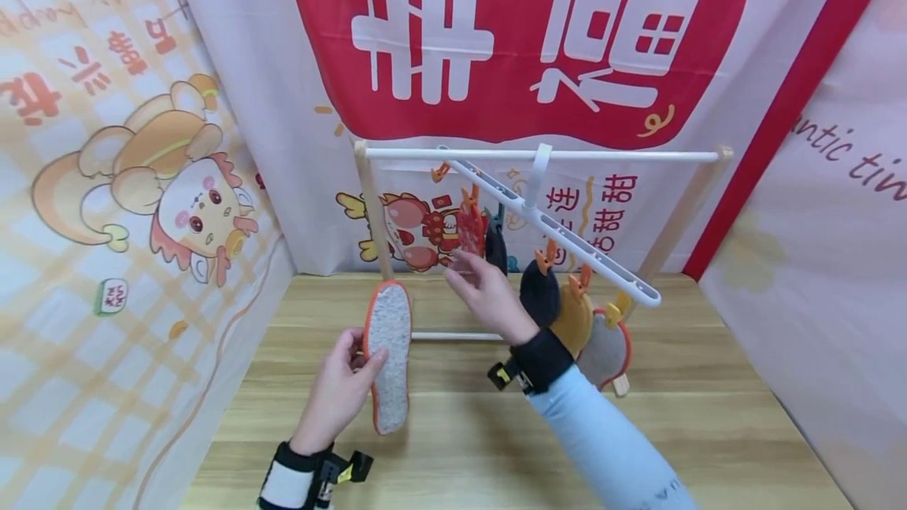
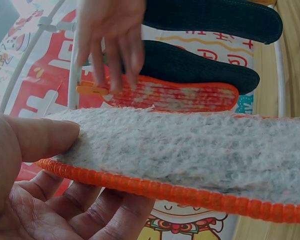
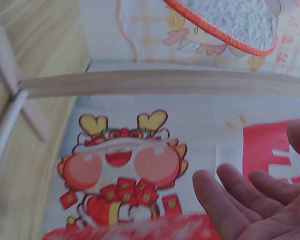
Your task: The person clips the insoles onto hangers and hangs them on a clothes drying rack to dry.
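Observation:
My left hand (image 1: 336, 398) holds a grey fuzzy insole (image 1: 391, 352) with orange stitched edging, thumb on its face and fingers behind. In the left wrist view, the insole lies across the foreground. My right hand (image 1: 492, 293) is in front of the hanging row, fingers extended and holding nothing. Near its fingertips hangs a red-and-white insole (image 2: 175, 95) with an orange edge, under an orange clip (image 2: 92, 89). Dark insoles (image 1: 540, 293), a tan insole (image 1: 572, 323) and a grey red-edged insole (image 1: 605, 349) hang from a white clip hanger (image 1: 567, 241).
The hanger hooks over the white top bar (image 1: 453, 154) of a wooden-legged rack, slanting toward me on the right. An orange clip (image 1: 441, 172) at its far end holds nothing. Printed cloth (image 1: 234, 38) surrounds the wood-grain table (image 1: 453, 447).

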`<state>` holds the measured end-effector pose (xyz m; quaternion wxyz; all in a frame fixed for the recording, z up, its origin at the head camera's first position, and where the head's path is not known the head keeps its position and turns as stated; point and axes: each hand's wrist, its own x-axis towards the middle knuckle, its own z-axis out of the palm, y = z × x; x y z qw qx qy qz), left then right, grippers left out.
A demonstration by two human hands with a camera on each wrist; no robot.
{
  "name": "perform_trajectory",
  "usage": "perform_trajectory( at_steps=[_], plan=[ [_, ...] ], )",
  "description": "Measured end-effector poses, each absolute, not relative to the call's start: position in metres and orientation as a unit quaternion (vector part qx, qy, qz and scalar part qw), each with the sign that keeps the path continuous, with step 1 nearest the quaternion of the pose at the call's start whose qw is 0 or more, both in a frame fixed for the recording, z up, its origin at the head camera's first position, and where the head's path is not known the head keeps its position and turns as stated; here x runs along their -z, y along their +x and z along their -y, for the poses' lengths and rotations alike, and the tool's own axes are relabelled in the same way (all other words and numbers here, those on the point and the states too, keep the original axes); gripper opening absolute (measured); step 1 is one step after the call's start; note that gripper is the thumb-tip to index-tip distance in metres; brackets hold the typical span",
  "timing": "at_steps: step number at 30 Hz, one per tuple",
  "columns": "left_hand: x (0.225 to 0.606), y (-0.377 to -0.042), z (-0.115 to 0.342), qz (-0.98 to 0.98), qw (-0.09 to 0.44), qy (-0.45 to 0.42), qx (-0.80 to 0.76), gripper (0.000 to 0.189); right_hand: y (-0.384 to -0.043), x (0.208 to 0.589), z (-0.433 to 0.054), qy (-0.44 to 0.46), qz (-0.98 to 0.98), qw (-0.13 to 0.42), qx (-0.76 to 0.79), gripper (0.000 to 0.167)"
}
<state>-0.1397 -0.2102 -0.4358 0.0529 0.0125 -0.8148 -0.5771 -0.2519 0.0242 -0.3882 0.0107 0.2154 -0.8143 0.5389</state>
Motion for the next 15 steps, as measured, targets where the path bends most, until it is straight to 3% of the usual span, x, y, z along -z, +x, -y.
perform_trajectory(
  at_steps=[10,15],
  plan=[
    [0.437,-0.143,0.205,0.813,0.058,0.003,0.580,0.029,-0.308,0.347,0.031,0.141,0.816,-0.057,-0.558,0.087],
    [0.440,-0.144,0.205,0.810,0.061,0.006,0.584,0.029,-0.327,0.336,0.048,0.083,0.774,-0.056,-0.625,0.094]
  ],
)
